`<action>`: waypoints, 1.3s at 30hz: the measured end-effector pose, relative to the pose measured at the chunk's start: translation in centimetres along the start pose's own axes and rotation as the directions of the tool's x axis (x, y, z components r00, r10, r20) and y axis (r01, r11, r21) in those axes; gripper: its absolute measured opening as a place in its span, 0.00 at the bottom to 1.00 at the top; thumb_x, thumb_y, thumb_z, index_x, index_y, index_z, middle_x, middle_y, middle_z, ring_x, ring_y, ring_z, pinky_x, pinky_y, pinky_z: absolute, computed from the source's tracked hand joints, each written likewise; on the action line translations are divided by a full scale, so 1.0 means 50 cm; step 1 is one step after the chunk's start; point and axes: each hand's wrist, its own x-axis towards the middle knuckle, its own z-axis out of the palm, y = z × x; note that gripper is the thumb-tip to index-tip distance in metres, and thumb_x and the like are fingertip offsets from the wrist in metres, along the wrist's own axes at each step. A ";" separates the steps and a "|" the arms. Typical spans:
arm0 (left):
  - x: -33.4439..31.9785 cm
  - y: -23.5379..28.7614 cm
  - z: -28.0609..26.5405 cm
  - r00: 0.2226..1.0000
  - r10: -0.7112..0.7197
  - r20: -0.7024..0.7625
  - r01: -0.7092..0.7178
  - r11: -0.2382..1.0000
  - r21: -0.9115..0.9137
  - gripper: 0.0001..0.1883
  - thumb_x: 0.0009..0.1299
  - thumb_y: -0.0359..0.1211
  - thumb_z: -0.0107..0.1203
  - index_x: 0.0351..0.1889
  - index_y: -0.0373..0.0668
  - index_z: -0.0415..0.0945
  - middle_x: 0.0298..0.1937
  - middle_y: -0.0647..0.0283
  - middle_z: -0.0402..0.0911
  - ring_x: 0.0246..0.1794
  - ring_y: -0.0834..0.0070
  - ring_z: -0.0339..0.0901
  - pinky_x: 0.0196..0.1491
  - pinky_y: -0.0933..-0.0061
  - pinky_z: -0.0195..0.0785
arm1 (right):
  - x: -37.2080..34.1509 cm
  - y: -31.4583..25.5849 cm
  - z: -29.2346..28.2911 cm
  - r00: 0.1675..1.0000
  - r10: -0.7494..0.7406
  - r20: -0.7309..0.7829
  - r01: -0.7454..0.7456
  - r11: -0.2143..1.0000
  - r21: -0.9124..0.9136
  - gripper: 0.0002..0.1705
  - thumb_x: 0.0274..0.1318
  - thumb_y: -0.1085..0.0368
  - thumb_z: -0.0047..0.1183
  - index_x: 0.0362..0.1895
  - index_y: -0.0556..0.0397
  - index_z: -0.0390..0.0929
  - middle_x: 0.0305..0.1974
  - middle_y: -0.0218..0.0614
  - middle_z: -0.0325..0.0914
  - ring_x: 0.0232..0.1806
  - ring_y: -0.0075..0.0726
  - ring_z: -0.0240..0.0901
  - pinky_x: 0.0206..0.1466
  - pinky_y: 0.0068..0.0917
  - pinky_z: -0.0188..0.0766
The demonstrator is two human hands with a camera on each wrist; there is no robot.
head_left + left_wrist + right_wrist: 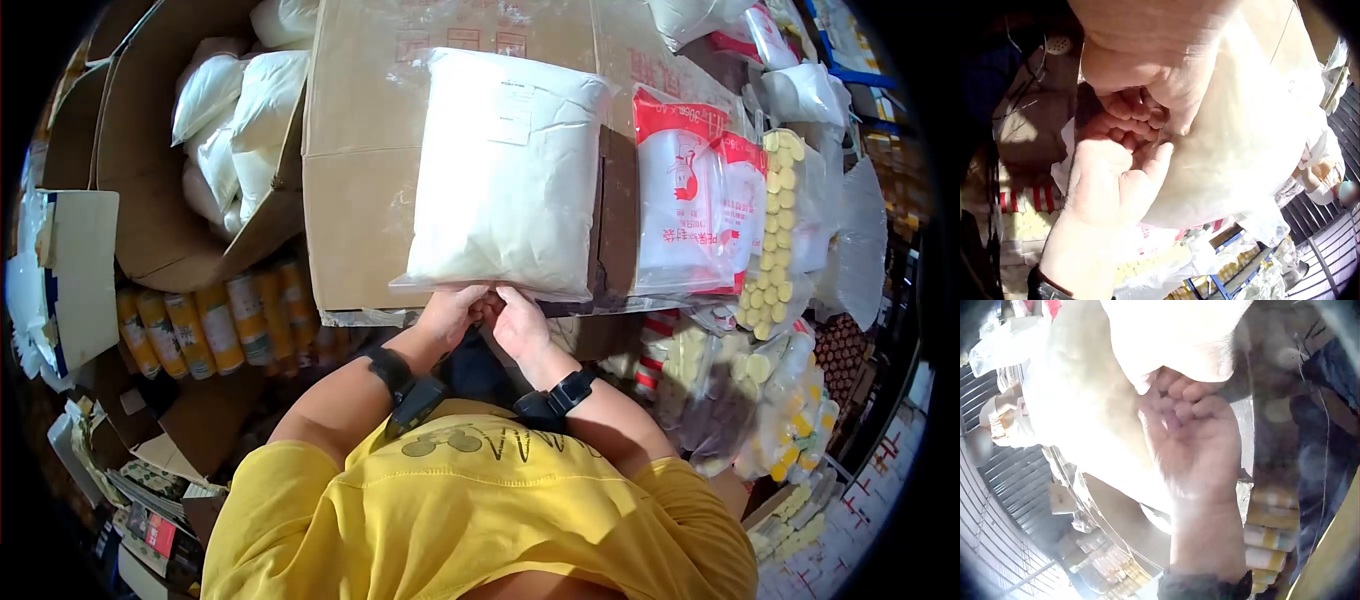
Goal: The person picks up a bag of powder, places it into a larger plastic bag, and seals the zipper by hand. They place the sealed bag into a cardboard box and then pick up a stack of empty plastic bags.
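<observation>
A clear plastic bag packed with white powder [510, 180] lies flat on a cardboard box [360, 210], its near edge facing the person. Both hands meet at the middle of that edge. The left hand [452, 312] pinches the bag's edge between thumb and curled fingers, and the right hand [520, 325] does the same right beside it. In the left wrist view, the two thumbs press on the plastic with fingers folded beneath. The right wrist view shows the same grip, partly washed out by glare.
Red-and-white packs of plastic bags [690, 190] lie right of the powder bag, next to a row of pale yellow rounds [775, 230]. An open carton [150, 180] at the left holds more white bags [265, 100]. Orange-wrapped rolls [215, 325] stand below it.
</observation>
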 end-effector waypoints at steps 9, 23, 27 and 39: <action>0.019 -0.041 0.023 0.982 0.108 -0.155 -0.121 0.990 -0.074 0.04 0.66 0.30 0.50 0.35 0.40 0.74 0.27 0.66 0.76 0.24 0.79 0.71 0.27 0.79 0.61 | 0.011 0.009 -0.001 0.996 -0.081 0.024 0.082 0.996 -0.020 0.08 0.59 0.70 0.42 0.40 0.54 0.74 0.35 0.32 0.75 0.34 0.29 0.71 0.37 0.25 0.69; 0.019 -0.035 0.051 0.964 0.169 -0.207 -0.167 0.986 0.026 0.06 0.65 0.31 0.52 0.26 0.42 0.74 0.21 0.71 0.70 0.20 0.82 0.64 0.23 0.80 0.54 | 0.001 0.012 0.020 0.972 -0.219 -0.089 0.208 0.971 -0.115 0.04 0.55 0.72 0.48 0.32 0.53 0.75 0.28 0.29 0.73 0.26 0.26 0.67 0.28 0.23 0.65; 0.008 -0.037 0.033 0.967 0.128 -0.219 -0.104 0.988 0.117 0.09 0.65 0.30 0.52 0.22 0.43 0.72 0.18 0.72 0.66 0.18 0.82 0.59 0.22 0.79 0.51 | -0.016 -0.006 0.008 0.902 -0.305 -0.306 0.248 0.945 -0.212 0.02 0.52 0.73 0.52 0.30 0.53 0.74 0.24 0.29 0.70 0.23 0.26 0.66 0.26 0.23 0.65; 0.006 -0.054 0.038 0.969 0.125 -0.215 -0.124 0.992 0.017 0.07 0.65 0.31 0.55 0.25 0.42 0.72 0.20 0.70 0.66 0.20 0.81 0.60 0.24 0.78 0.51 | -0.003 -0.128 -0.112 0.863 -0.396 -0.315 0.431 0.901 0.048 0.04 0.51 0.74 0.47 0.29 0.50 0.69 0.28 0.28 0.68 0.28 0.22 0.63 0.30 0.21 0.62</action>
